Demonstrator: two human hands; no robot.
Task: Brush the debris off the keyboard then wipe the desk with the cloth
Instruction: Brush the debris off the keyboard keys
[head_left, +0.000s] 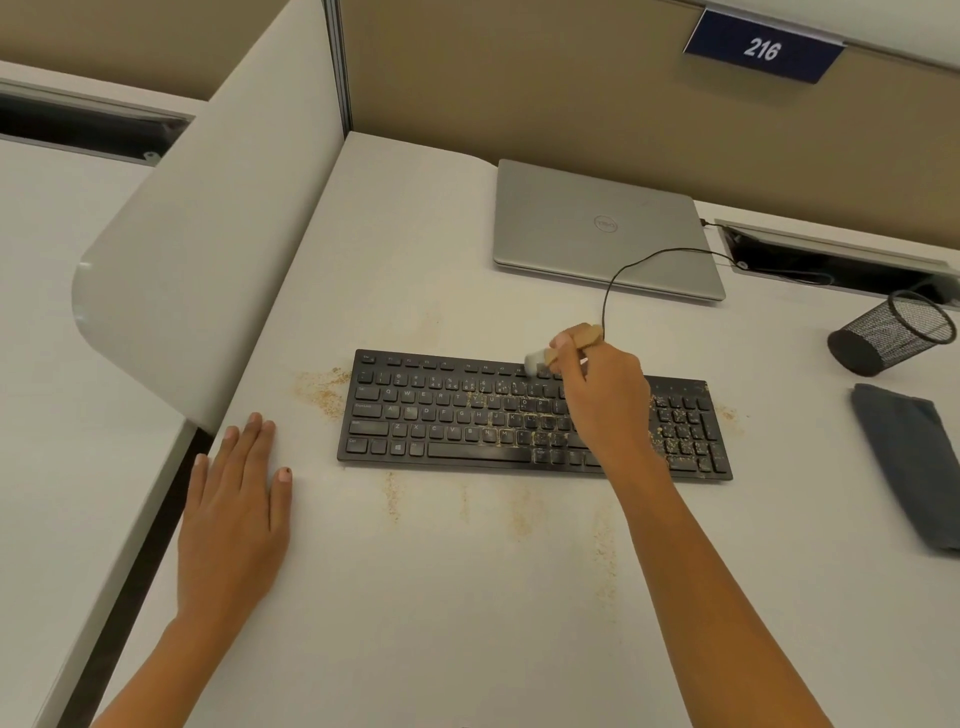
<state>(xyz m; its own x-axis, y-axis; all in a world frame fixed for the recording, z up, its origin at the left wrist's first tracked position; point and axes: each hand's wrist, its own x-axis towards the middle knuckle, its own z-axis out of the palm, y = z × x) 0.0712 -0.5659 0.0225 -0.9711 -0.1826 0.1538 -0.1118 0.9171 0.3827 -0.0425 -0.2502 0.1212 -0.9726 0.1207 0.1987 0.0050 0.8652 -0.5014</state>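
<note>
- black keyboard (441, 415) lies mid-desk (467, 597), tan debris (685, 434) speckling its right half and the desk around it.
- right hand (605, 400) grips a wooden brush (543, 357), white bristles touching the top key row.
- left hand (234, 509) rests flat on the desk, fingers straight, left of the keyboard.
- grey cloth (914, 467) lies far right; closed laptop (597, 228) and tipped mesh cup (893, 335) behind.

Left hand (234, 499) flat, palm down, fingers straight and together. Right arm stretched forward, right hand (605, 395) curled round the brush (587, 335), knuckles up.

Soft even indoor light, faint shadows, wide-angle bending at edges, slight motion blur
</note>
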